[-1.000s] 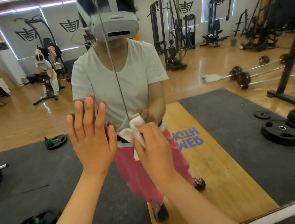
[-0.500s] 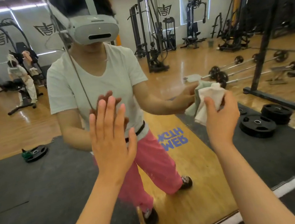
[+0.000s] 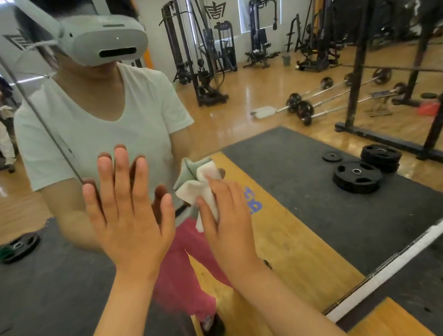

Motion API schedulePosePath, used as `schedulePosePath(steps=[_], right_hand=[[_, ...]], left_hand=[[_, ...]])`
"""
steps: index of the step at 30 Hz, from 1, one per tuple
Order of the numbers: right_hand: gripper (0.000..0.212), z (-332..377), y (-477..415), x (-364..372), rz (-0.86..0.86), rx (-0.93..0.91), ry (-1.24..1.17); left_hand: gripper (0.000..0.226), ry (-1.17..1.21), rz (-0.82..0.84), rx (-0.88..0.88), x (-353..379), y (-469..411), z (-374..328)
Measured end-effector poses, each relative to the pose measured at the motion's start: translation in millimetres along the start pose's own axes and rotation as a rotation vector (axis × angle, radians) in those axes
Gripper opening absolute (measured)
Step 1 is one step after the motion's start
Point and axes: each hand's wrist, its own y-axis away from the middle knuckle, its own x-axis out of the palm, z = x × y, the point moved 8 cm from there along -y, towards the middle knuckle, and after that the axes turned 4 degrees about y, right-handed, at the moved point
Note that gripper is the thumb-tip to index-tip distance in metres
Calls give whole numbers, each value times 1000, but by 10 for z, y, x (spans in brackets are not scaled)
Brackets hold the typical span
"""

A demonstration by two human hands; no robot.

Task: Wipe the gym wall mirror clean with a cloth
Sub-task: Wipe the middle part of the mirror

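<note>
The gym wall mirror [image 3: 317, 211] fills almost the whole head view and reflects the gym and a person wearing a headset. My left hand [image 3: 128, 215] lies flat against the glass, fingers straight and spread, left of centre. My right hand [image 3: 227, 223] grips a crumpled white cloth [image 3: 202, 184] and presses it on the mirror just right of my left hand. The cloth's reflection shows greenish directly behind it.
The mirror's white bottom edge [image 3: 393, 261] runs diagonally at the lower right, above a dark mat and wooden floor strip [image 3: 387, 323]. A vertical seam [image 3: 41, 117] between mirror panels slants through the upper left. Reflected weight plates, barbells and machines are only in the mirror.
My right hand has swept the cloth back left from out on the right to beside my left hand. My left hand stays flat on the glass.
</note>
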Motion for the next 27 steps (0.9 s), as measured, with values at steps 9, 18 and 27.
schedulePosePath(steps=[9, 18, 27], right_hand=[[24, -444, -316, -516, -58, -32, 46], [11, -1857, -599, -1523, -280, 529, 5], [15, -966, -235, -701, 29, 146, -50]], left_hand=[[58, 15, -33, -5, -4, 14, 2], [54, 135, -58, -113, -90, -81, -89], [52, 242, 77, 26, 280, -483, -1248]])
